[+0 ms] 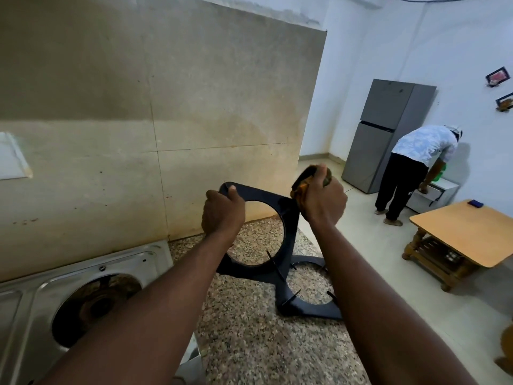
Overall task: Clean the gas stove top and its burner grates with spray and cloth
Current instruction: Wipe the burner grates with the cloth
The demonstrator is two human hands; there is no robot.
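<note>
My left hand grips the top left corner of a black burner grate, which stands on edge on the granite counter. My right hand clutches a bunched yellow and green cloth and presses it against the grate's upper right edge. A second black burner grate lies flat on the counter behind the upright one. The steel gas stove top sits at the lower left with a bare, rusty burner exposed. No spray bottle is in sight.
A stained tiled wall rises behind the counter. The counter's right edge drops to the floor. Across the room stand a grey fridge, a wooden table and a person bent over a low white cabinet.
</note>
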